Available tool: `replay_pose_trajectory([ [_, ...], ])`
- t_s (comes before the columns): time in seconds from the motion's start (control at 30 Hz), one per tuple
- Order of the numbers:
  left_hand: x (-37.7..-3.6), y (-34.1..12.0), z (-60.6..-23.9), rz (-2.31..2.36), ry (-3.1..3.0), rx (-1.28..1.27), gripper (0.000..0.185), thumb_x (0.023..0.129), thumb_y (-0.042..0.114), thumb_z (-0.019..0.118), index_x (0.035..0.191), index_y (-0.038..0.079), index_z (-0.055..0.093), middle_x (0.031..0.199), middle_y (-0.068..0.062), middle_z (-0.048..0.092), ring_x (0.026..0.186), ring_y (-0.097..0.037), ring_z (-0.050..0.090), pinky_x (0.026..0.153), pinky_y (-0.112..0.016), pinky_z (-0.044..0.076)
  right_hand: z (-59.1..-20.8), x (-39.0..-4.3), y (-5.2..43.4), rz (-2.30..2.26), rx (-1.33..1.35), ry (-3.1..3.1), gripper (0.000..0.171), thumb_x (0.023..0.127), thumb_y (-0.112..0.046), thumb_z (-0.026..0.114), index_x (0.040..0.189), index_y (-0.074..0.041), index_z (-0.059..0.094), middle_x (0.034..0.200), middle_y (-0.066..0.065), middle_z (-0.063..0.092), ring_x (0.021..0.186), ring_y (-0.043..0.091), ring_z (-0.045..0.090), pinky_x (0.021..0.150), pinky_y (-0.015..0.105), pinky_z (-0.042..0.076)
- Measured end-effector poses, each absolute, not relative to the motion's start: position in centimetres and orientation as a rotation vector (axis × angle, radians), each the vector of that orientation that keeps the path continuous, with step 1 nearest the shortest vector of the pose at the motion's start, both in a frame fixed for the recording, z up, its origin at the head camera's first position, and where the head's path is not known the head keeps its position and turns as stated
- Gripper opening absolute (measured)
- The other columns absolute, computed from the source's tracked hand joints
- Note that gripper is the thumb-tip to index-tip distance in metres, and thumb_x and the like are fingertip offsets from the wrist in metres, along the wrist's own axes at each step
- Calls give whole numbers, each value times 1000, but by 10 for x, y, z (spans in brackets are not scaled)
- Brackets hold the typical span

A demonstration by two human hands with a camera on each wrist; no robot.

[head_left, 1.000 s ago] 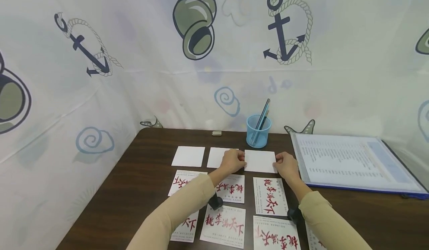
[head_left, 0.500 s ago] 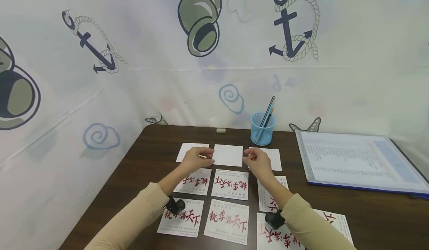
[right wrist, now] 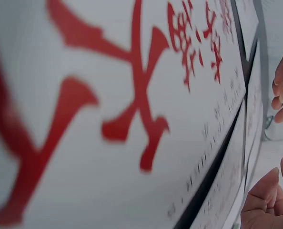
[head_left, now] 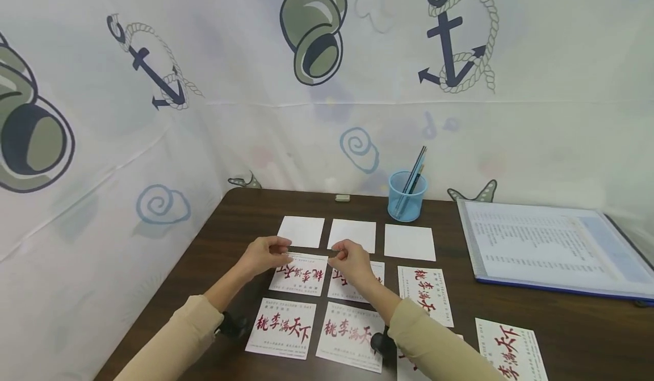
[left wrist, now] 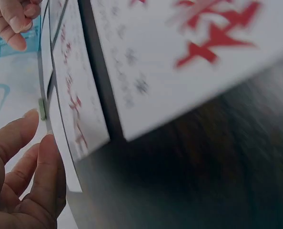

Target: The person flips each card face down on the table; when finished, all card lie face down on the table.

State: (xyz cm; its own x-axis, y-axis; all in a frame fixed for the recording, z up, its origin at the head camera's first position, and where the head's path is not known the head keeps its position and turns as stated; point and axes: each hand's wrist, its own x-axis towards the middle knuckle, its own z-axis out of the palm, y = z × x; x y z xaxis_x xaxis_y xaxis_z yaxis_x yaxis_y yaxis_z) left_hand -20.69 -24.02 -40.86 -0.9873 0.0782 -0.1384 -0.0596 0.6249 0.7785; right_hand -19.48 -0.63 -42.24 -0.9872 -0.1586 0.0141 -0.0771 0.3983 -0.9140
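Three plain white cards (head_left: pixel 355 235) lie in the far row on the table. My left hand (head_left: pixel 264 257) hovers at the far left corner of a card with red Chinese characters (head_left: pixel 300 274), which reads upside down from my side. Its thumb and fingers are apart with nothing between them, as the left wrist view shows. Close over the gap beside that card is my right hand (head_left: pixel 355 263), its fingers loosely bent and holding nothing. It partly covers a second printed card (head_left: pixel 377 271). Nearer me lie two upright printed cards (head_left: pixel 281 328).
A sideways printed card (head_left: pixel 426 296) lies right of the right hand; another (head_left: pixel 511 350) sits further right. My right sleeve (head_left: pixel 439 341) hides part of a near card. Behind stand a blue pen cup (head_left: pixel 407 196) and a small pale block (head_left: pixel 342 198). A large display folder (head_left: pixel 546 247) lies at right.
Both hands have left the right-hand white card's sides, passed left over the white row, and come nearer to the printed row. The white cards stay in line; the head view has shifted slightly.
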Motion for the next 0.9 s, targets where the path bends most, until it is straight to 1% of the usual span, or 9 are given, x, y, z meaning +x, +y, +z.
replay_pose_trajectory([
  [0.23, -206, -250, -412, 1199, 2724, -35, 45, 75, 8, 77, 117, 2, 62, 98, -9, 62, 83, -18, 55, 69, -26, 49, -428, -198, -16, -1571, -229, 2575, 29, 78, -4, 72, 104, 2, 61, 72, 2, 53, 59, 11, 46, 52, 21, 39],
  [0.43, -206, -251, -416, 1152, 2694, -42, 50, 72, 4, 78, 119, 1, 59, 92, -8, 58, 78, -18, 54, 66, -26, 50, -431, -196, -22, -1414, -329, 2670, 37, 75, -4, 76, 106, 6, 59, 74, 7, 54, 63, 13, 44, 58, 23, 38],
  [0.57, -205, -250, -418, 1100, 2728, -2, 50, 70, 2, 79, 117, 2, 60, 87, -7, 58, 75, -17, 52, 63, -26, 48, -430, -193, -25, -1348, -366, 2709, 39, 75, -3, 76, 109, 7, 57, 79, 9, 53, 66, 15, 44, 59, 25, 39],
  [0.63, -205, -250, -418, 1069, 2755, 5, 49, 69, 2, 79, 114, 3, 60, 86, -5, 57, 74, -16, 51, 62, -26, 47, -429, -191, -26, -1337, -370, 2720, 39, 76, -3, 75, 109, 7, 57, 79, 9, 52, 68, 15, 44, 60, 25, 38],
  [0.73, -205, -250, -418, 1064, 2757, 3, 46, 69, 1, 79, 111, 4, 61, 85, -5, 57, 73, -16, 51, 61, -26, 47, -428, -191, -28, -1322, -362, 2731, 39, 76, -3, 75, 109, 6, 57, 80, 8, 52, 69, 15, 44, 62, 26, 38],
  [0.9, -204, -252, -417, 1076, 2746, 3, 48, 68, 0, 79, 113, 3, 60, 85, -6, 57, 73, -16, 51, 62, -26, 49, -428, -191, -30, -1318, -357, 2740, 40, 75, -4, 76, 107, 6, 56, 79, 8, 52, 69, 15, 44, 62, 27, 40],
])
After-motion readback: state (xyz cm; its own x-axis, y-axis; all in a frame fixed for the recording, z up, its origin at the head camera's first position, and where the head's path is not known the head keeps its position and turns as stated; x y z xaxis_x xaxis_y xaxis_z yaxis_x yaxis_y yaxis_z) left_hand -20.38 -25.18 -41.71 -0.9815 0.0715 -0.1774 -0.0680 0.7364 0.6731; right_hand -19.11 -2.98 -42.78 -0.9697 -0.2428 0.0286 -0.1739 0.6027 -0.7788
